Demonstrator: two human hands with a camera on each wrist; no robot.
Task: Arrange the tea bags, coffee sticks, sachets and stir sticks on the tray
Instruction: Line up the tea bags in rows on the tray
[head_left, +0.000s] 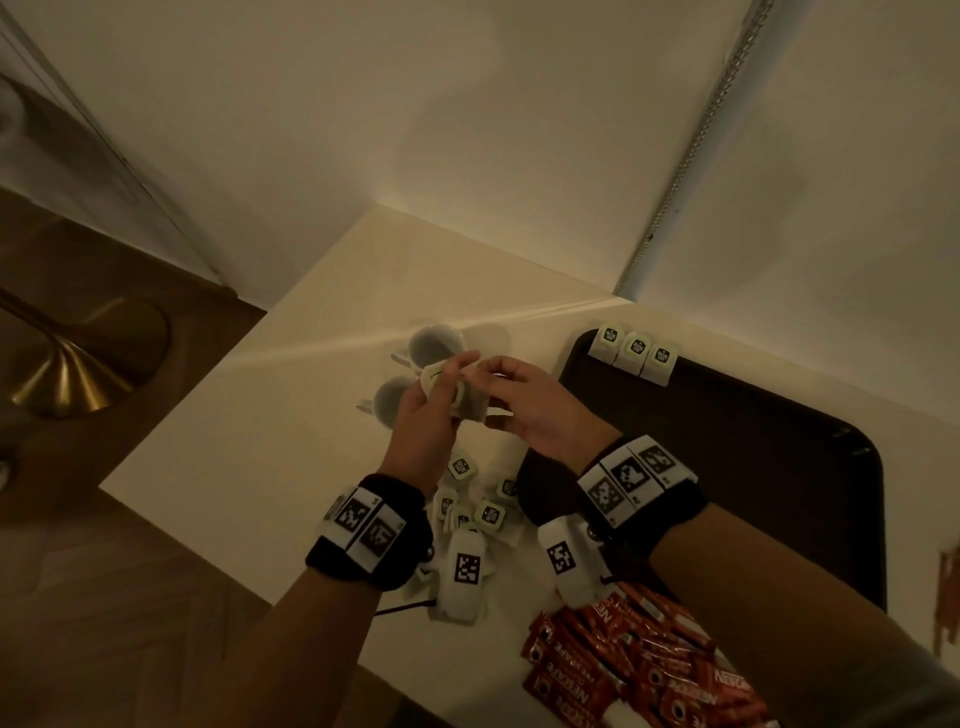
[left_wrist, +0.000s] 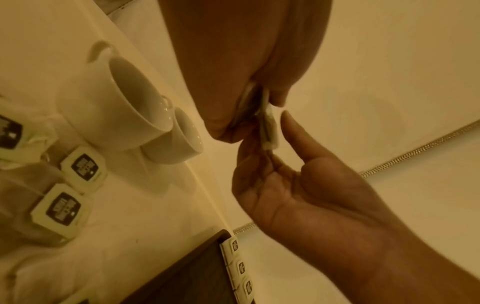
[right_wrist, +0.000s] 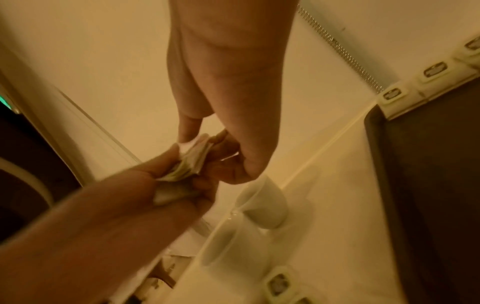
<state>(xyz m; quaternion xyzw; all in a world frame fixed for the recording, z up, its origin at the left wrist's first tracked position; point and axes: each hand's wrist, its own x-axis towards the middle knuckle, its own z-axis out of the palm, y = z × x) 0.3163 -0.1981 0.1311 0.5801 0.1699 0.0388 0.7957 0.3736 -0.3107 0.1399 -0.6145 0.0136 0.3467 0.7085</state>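
My left hand (head_left: 441, 382) grips a small bunch of tea bags (head_left: 432, 378) above the white table, in front of two cups. My right hand (head_left: 474, 372) pinches one bag at the top of that bunch (right_wrist: 191, 158); the left wrist view shows its thumb and fingers either side of the bag (left_wrist: 269, 131). The dark tray (head_left: 727, 447) lies to the right, with three tea bags (head_left: 636, 351) in a row at its far left corner. A loose pile of tea bags (head_left: 483, 512) lies under my wrists. Red coffee sticks (head_left: 634, 670) are heaped at the near right.
Two white cups (head_left: 436, 343) lie on their sides just behind my hands. The walls meet close behind the table. The table's left edge (head_left: 218, 374) drops to a wooden floor with a brass lamp base (head_left: 88, 358). Brown strips (head_left: 948, 597) show at the right edge.
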